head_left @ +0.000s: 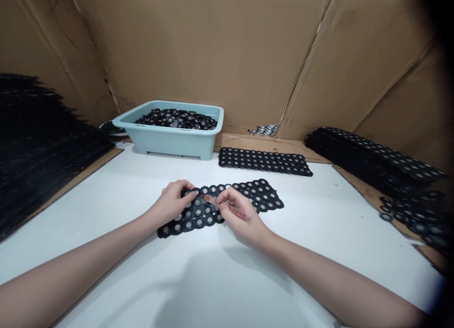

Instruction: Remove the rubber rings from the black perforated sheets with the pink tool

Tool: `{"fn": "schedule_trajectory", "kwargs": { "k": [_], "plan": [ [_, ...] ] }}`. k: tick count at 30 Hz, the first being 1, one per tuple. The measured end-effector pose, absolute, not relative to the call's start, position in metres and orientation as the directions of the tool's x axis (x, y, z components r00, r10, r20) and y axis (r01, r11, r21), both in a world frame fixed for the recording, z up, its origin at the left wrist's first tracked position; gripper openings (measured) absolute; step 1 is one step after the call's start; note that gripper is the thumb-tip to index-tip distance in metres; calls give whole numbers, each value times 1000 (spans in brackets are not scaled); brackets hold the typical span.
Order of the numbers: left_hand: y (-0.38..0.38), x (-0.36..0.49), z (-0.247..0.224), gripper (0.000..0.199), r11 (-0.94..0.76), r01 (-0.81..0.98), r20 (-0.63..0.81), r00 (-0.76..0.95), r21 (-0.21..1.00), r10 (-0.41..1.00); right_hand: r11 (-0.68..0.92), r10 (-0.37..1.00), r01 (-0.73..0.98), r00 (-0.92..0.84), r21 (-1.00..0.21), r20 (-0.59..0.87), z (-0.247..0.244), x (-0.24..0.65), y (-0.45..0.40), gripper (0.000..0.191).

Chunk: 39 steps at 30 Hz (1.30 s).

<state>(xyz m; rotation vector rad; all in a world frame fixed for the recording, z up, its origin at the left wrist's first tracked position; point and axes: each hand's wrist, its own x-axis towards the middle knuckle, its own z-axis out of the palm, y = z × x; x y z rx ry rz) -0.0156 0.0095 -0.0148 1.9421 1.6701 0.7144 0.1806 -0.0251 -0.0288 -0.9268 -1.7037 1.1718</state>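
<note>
A black sheet of joined round pieces with pale grey centres [199,222] lies at a slant on the white table. My left hand [176,198] pinches its far left edge, the thumb on top and the fingers curled at the rim. Held like a pen in my right hand [241,217] is a slim tool with a clear, reddish handle [236,211]. Its front end points left and reaches the sheet's upper rows, close to my left thumb. I cannot make out the shape of the tip. My right hand rests over the sheet's middle and hides part of it.
A light blue tub [173,141] full of loose black round pieces [177,119] stands behind. Another black sheet [264,161] lies at the back of the white table [117,195]. Black sheets are stacked at left [39,148] and right [369,157], with loose pieces [414,214] nearby. Cardboard walls [198,44] enclose the back.
</note>
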Motion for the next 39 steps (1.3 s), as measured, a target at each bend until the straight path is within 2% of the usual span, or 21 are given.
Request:
{"fn": "schedule_trajectory", "kwargs": {
  "k": [6,13,17,21,24,27,29,32,39],
  "plan": [
    [7,-13,-15,25,-150,719,74,135,679,988,272,898,135,-391,-953,201,-30,180,-26,8],
    [-7,-8,-11,24,-136,772,117,80,621,990,380,875,214,-398,-900,275,-33,174,-28,10],
    [-17,-2,-3,25,-136,763,75,114,632,991,406,862,211,-411,-889,296,-28,174,-31,10],
    [-18,3,-1,27,-195,835,153,135,514,979,347,871,128,-412,-929,268,-27,175,-29,10],
    [-11,0,-4,29,-259,868,207,186,424,961,236,887,-15,-406,-972,222,-28,177,-23,6],
    [-3,-6,-7,26,-288,881,211,222,374,952,119,935,-148,-316,-982,161,-29,180,-17,6],
    [0,-9,-8,23,-293,889,205,232,352,951,97,955,-196,-257,-976,146,-30,182,-15,8],
    [4,-11,-10,20,-311,877,176,263,367,949,102,958,-179,-249,-979,145,-30,182,-16,8],
    [6,-12,-13,27,-389,773,167,355,501,920,164,945,-14,-286,-986,161,-28,181,-20,6]
  ]
}}
